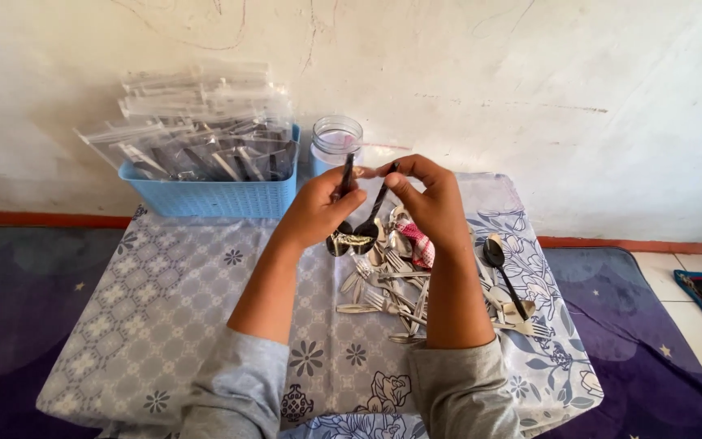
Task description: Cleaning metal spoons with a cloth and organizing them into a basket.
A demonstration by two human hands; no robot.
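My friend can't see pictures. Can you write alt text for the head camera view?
Two hands hold spoons, bowls down, over a pile of forks and spoons on a floral cloth-covered table: the left hand one spoon, the right hand another. Behind stand a blue basket of clear packets and a clear jar against a white wall.
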